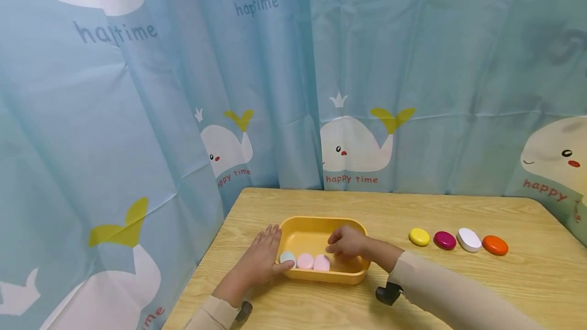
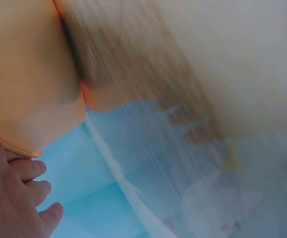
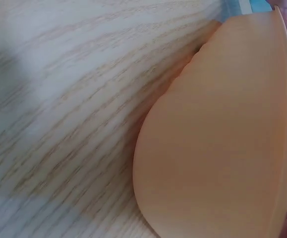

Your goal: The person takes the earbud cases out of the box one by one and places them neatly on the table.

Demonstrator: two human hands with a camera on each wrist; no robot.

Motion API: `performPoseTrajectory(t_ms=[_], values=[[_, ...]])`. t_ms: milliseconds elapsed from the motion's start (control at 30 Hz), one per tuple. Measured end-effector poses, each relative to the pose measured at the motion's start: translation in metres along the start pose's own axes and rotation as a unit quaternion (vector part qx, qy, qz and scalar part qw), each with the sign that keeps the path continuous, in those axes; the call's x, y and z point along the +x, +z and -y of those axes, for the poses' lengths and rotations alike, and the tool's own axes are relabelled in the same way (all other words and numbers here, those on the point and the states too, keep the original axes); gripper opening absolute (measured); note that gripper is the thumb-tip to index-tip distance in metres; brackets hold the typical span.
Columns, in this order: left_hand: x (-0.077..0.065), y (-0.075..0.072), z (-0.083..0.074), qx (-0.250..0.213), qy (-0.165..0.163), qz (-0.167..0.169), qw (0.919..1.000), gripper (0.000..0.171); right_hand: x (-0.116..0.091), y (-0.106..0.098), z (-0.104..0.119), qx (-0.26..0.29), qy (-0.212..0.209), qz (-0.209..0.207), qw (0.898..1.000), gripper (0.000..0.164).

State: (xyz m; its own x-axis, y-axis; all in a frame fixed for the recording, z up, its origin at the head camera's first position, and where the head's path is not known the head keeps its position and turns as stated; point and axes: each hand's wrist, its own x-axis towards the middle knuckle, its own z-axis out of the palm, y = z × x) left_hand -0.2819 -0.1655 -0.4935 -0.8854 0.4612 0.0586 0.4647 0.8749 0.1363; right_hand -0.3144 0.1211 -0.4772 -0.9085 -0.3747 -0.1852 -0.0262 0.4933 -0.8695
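A yellow-orange plastic box [image 1: 327,276] with rounded corners sits on the table. My left hand [image 1: 261,258] rests along its left end with the fingers straight, thumb over the front left corner; in the left wrist view those fingers [image 2: 29,193] lie beside the outer wall. Along the box's front inner side are a pale blue-green disc [image 1: 288,257], a pink disc [image 1: 304,261] and a second pink piece [image 1: 322,263]. My right hand [image 1: 350,242] reaches over the right end into the box, fingers bent downward. I cannot tell whether it holds anything.
Right of the box, a row of glossy rounded pieces lies on the wooden table [image 1: 458,289]: yellow [image 1: 419,237], magenta [image 1: 445,240], white [image 1: 469,239] and orange [image 1: 495,245]. A blue curtain [image 1: 275,75] with whale prints hangs behind and to the left.
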Motion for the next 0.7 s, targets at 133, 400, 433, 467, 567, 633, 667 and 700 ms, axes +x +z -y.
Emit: performPoseTrajectory(t_ms=[133,400,433,467,567,633,667,700], values=[[0.0,0.001,-0.001,0.001,-0.006,0.003,1.0,0.099,-0.002,0.004,0.002,-0.028,-0.005,0.003,1.0,0.018],[0.001,0.002,0.0,-0.008,-0.01,0.005,0.9999,0.099,0.0,0.017,-0.004,-0.037,-0.027,0.026,0.999,0.015],[0.001,0.002,0.0,-0.008,-0.009,0.005,0.9999,0.098,0.0,0.018,-0.005,-0.035,-0.03,0.025,0.999,0.015],[0.001,0.002,0.0,-0.007,-0.008,0.004,0.9999,0.099,-0.001,0.02,-0.004,-0.033,-0.034,0.026,0.999,0.015],[0.001,0.003,0.0,-0.007,-0.007,0.006,0.9999,0.099,-0.002,0.023,-0.003,-0.034,-0.056,0.028,0.997,0.016],[0.001,0.003,0.0,-0.009,-0.006,0.008,0.9999,0.099,-0.003,0.025,-0.002,-0.033,-0.073,0.029,0.996,0.016],[0.001,0.002,0.0,-0.01,-0.006,0.008,0.9999,0.099,-0.004,0.026,-0.001,-0.03,-0.078,0.031,0.996,0.017],[0.001,0.002,0.0,-0.011,-0.005,0.008,0.9999,0.099,-0.004,0.026,-0.001,-0.028,-0.083,0.032,0.996,0.017]])
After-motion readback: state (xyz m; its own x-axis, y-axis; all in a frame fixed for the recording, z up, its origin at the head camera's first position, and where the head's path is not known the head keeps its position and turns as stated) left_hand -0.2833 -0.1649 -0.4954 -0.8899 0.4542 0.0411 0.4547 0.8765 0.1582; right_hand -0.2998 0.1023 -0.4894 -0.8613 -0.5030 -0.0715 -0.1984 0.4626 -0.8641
